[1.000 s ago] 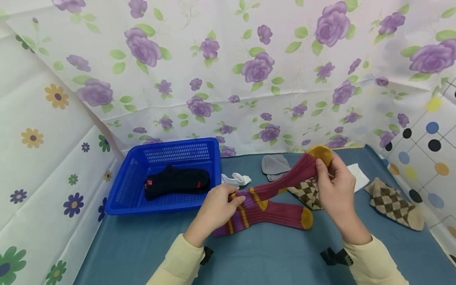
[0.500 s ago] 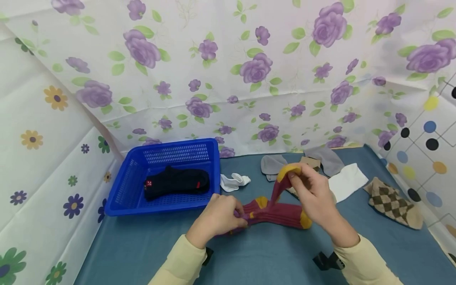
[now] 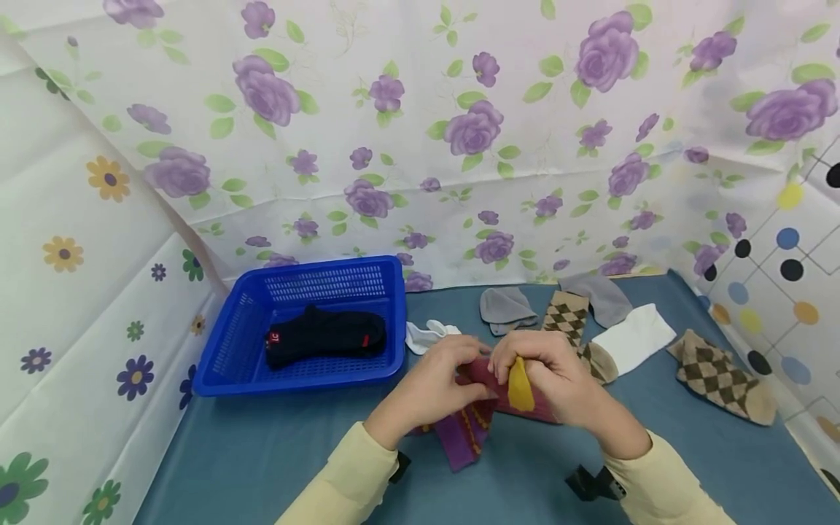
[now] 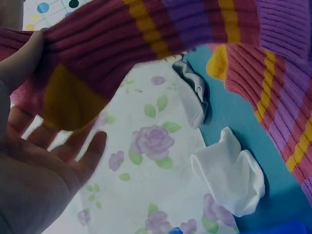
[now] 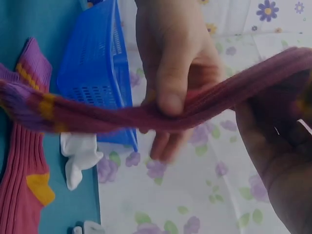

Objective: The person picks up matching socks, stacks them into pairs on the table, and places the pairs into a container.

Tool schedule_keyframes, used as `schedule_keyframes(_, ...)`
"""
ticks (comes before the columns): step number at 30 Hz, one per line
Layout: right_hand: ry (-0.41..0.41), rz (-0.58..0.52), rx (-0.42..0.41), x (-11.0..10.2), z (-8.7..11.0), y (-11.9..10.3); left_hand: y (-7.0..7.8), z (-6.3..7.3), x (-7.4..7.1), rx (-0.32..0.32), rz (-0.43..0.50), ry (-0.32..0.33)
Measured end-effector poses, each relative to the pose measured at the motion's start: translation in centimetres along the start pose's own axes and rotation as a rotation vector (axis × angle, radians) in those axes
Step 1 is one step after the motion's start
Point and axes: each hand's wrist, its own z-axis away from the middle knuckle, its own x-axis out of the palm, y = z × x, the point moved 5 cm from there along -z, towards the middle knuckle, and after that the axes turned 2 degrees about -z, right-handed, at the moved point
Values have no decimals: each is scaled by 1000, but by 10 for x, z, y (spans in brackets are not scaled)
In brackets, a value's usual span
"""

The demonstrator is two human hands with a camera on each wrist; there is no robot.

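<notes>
Both hands hold one ribbed maroon sock (image 4: 161,29) with purple and yellow bands, raised above the table. My left hand (image 3: 433,386) pinches its middle, close to the yellow heel, between thumb and fingers. The right hand (image 3: 558,375) grips the toe end, and the yellow toe (image 3: 521,386) pokes out from its fingers. In the head view the striped cuff (image 3: 466,434) hangs down below the left hand. A matching maroon sock (image 5: 24,170) lies flat on the table beneath, partly hidden by the hands in the head view.
A blue basket (image 3: 208,364) with dark socks (image 3: 324,335) in it stands at the left. Behind the hands lie a small white sock (image 3: 426,337) and grey socks (image 3: 505,310). Checked socks (image 3: 725,379) and a white sock (image 3: 633,339) are on the right. Patterned sheets hang around the table.
The right hand has moved left with the toe end, bringing it close to the left hand. The left hand has shifted from the striped cuff to the sock's middle, and the cuff now hangs.
</notes>
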Motion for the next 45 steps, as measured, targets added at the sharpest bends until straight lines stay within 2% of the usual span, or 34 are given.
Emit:
schedule_keyframes(2,-5,3,17,-5,3,-1,1,1,-2,-25,59,8)
schedule_keyframes(4,3,6,74,-9,5,0,2,2,-6,-55,104,29)
schedule_keyframes(8,43,58,263,-15,6,5,8,2,-15,-49,51,96)
schedule_keyframes(11,37,173,370,-15,4,8,12,2,-20,-45,-21,122)
schedule_keyframes(15,-20,365,407,-13,-1,10,17,0,-22,-57,-91,140)
schedule_keyframes(19,-61,522,445,-9,-5,11,21,-2,-23,-39,-107,165)
schedule_keyframes(21,-49,570,446,-8,-6,10,22,-2,-22,-23,-111,171)
schedule_keyframes(23,-5,615,401,-9,-7,7,21,-3,-21,-26,-78,159)
schedule_keyframes(27,144,668,251,-19,-7,-1,10,-3,-21,-78,12,132)
schedule_keyframes(30,236,685,194,-29,-6,-4,-2,0,-22,-117,74,124)
schedule_keyframes(34,301,697,198,-42,-2,-5,-17,7,-25,-169,111,123)
schedule_keyframes(40,321,767,271,-54,8,3,-32,20,-33,-242,117,123)
schedule_keyframes(45,314,853,350,-61,17,14,-39,25,-43,-270,93,181)
